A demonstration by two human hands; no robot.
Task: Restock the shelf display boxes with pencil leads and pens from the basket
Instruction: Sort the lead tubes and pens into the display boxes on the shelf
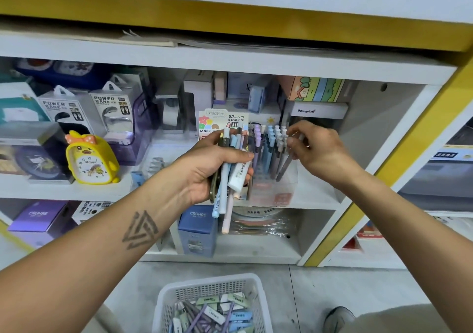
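Pens (225, 179) fill the clenched left hand (204, 171); right hand (316, 148) pinches a grey pen (285, 166) over the display box (271, 169).

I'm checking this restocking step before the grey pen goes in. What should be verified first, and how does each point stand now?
1. Right hand has a firm pinch on the grey pen: ok, fingers close around its upper end.
2. Pen's lower tip is inside the clear pen display box: cannot tell, the clear wall blurs it.
3. Free slot for it at the box's right edge: cannot tell.
4. Left hand holds the spare bundle of pens securely: ok, though several stick out below the palm.
5. Basket on the floor holds more stock: ok.
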